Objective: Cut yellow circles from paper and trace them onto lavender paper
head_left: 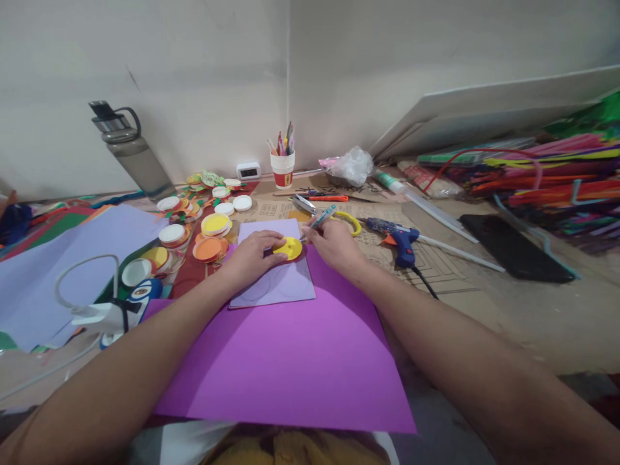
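Observation:
My left hand (256, 255) presses a round yellow disc (290, 248) flat on a light purple sheet (285, 289), its fingers closed on the disc's left edge. Faint circle outlines show on that sheet below the disc. A teal pen (324, 216) is held in my right hand (332, 242), its tip down by the disc's right edge. The light purple sheet lies on top of a large bright purple sheet (285, 368).
Round lids (216, 225) and a water bottle (140, 158) stand at the left, with a charger (99, 318) nearer. Behind is a cup of pens (282, 169). A blue glue gun (404, 244), a black phone (516, 248) and pipe cleaners (557, 168) lie at the right.

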A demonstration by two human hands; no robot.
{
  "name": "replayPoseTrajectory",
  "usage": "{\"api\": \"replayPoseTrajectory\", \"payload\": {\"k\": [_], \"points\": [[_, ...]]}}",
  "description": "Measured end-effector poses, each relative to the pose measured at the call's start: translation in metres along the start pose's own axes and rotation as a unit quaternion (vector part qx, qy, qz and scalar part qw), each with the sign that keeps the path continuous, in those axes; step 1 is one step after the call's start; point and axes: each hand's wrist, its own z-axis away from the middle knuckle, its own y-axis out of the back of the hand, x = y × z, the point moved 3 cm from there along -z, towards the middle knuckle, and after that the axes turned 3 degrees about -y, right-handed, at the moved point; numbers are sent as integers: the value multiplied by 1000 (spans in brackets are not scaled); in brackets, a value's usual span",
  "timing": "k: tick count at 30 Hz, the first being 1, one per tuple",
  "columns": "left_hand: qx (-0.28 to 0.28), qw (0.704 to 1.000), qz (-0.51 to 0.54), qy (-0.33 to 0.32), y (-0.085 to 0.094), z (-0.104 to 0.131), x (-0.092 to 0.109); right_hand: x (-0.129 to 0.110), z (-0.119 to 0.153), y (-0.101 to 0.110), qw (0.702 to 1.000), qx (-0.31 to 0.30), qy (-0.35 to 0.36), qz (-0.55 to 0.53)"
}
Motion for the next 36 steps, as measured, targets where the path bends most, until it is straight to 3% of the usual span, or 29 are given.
{"api": "replayPoseTrajectory", "payload": {"k": [36], "points": [[2,999,-28,-21,-1,-2,1,-2,1,0,1000,-6,-8,17]]}}
